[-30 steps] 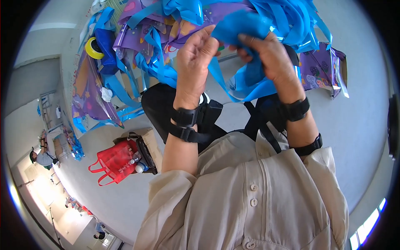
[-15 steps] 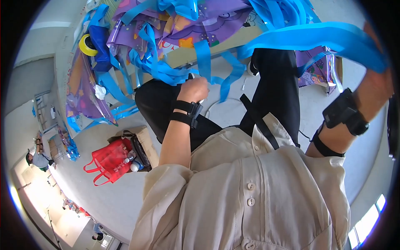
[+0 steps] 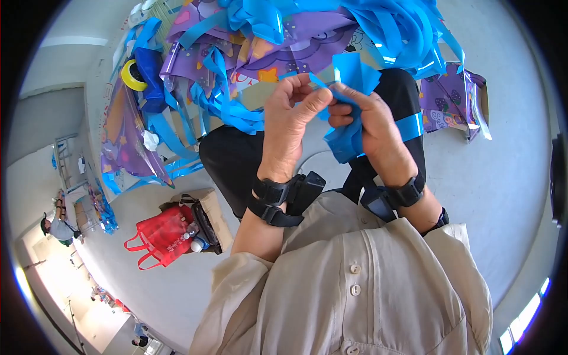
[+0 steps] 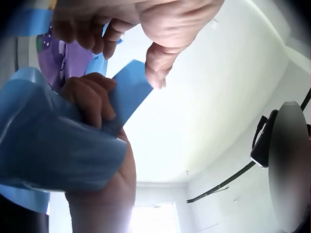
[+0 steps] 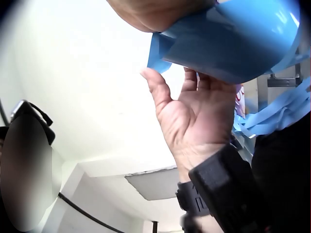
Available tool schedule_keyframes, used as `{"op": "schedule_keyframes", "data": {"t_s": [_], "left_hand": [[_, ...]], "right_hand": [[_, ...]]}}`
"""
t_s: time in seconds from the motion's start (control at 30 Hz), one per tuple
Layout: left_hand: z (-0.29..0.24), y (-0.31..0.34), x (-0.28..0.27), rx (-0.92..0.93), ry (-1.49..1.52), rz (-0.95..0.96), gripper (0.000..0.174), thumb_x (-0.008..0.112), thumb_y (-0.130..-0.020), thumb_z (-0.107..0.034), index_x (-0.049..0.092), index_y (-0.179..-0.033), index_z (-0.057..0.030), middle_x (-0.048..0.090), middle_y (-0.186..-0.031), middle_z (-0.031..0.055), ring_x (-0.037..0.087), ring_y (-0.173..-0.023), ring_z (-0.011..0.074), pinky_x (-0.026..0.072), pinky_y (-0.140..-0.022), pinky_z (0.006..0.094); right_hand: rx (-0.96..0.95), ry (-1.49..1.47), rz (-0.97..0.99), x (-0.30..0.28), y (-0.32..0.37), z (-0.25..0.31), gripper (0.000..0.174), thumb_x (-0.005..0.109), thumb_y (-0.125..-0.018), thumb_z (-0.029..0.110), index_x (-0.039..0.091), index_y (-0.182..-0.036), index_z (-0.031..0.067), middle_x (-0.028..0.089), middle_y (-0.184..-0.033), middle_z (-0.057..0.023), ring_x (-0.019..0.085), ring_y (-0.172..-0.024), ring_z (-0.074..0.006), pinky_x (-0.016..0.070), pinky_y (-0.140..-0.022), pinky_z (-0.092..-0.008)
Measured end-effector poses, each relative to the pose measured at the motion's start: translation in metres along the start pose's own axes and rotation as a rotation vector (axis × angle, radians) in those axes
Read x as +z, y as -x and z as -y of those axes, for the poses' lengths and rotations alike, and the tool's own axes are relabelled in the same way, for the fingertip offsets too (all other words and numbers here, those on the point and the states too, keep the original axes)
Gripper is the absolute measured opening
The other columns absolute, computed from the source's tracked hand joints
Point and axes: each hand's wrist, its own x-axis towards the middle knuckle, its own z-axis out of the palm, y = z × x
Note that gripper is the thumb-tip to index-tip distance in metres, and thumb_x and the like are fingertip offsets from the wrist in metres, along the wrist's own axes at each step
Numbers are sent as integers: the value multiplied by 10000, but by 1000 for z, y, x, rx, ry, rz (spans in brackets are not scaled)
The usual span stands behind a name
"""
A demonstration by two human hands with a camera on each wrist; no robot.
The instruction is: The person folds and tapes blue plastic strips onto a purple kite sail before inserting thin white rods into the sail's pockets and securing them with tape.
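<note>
My right hand (image 3: 378,127) grips a folded bunch of glossy blue plastic strip (image 3: 348,139) above my lap. A short flat end of the strip (image 4: 130,92) sticks up past its curled fingers in the left wrist view. My left hand (image 3: 287,124) is close beside it, palm side showing in the right wrist view. Its thumb is right at the strip's end, apart from its fingers. More blue strips (image 3: 408,35) lie heaped at the far side, over purple printed plastic sheets (image 3: 296,59).
A blue tape dispenser with yellow tape (image 3: 133,76) sits at the far left. On the floor at left are a red bag (image 3: 163,234) and bottles (image 3: 198,244). A purple printed box (image 3: 452,97) stands at right. People (image 3: 59,225) work in the distance.
Half a second ago my right hand was stretched far right with a long blue strip, the left low by my lap. Both have come together, the strip now bunched in my right hand.
</note>
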Motion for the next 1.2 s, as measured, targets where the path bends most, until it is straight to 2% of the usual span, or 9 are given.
{"op": "schedule_keyframes", "data": {"t_s": [0.23,0.3,0.43,0.67,0.83,0.9,1.0,1.1,1.2], "left_hand": [[7,4,-1,-99,95,-56,65,658,-785,-27,603,-783,9,566,-652,32,546,-525,95,447,-477,232],[8,2,-4,-75,71,-89,64,640,-795,-14,602,-747,3,562,-645,21,517,-526,81,407,-467,223],[12,-1,-12,-45,28,-99,84,667,-789,-42,609,-739,-8,546,-621,8,445,-522,72,353,-485,201],[24,-2,-13,-102,161,-95,246,698,-793,-108,525,-629,-46,500,-593,-22,408,-524,55,328,-486,198],[33,-4,-9,-8,71,-124,293,669,-824,-104,467,-616,-66,441,-601,-51,362,-554,21,297,-494,188],[33,-4,-5,56,54,-93,295,656,-838,-105,459,-621,-69,418,-605,-62,339,-562,12,281,-493,187],[26,-3,-1,-83,130,-109,314,634,-858,-112,429,-624,-73,372,-613,-75,295,-566,15,254,-489,195],[37,-4,-7,-30,186,-128,321,618,-871,-118,423,-622,-66,364,-608,-73,288,-570,22,247,-480,211],[38,-1,-6,133,-70,-181,328,618,-872,-120,417,-621,-58,385,-613,-66,308,-571,22,249,-470,217]], "right_hand": [[134,134,-74,7,2,-13,130,547,-878,68,566,-888,-60,601,-776,-124,559,-575,-149,441,-459,-250],[34,161,-211,13,4,-14,158,528,-889,89,569,-880,-64,611,-788,-123,582,-615,-159,482,-508,-278],[-99,376,-194,-12,-4,-8,195,511,-903,122,565,-889,-65,614,-796,-122,578,-631,-148,495,-544,-274],[-139,232,-107,-21,-8,-7,170,589,-872,151,572,-859,-18,594,-754,-75,489,-577,-79,389,-477,-219],[-173,488,58,-15,-6,-16,131,729,-725,46,601,-750,52,533,-612,26,423,-493,-41,267,-431,-194],[-205,471,23,-13,-7,-20,134,735,-712,25,604,-728,45,526,-593,27,406,-466,-38,263,-422,-198],[-175,407,-26,-11,-6,-23,125,731,-720,31,608,-744,43,531,-603,25,406,-469,-35,264,-422,-194],[-108,350,-23,-8,-3,-23,115,723,-729,28,612,-750,43,531,-603,26,403,-471,-32,261,-420,-190],[-101,370,26,-6,-2,-26,93,704,-751,27,612,-753,40,526,-602,27,404,-476,-33,269,-419,-190]]}}
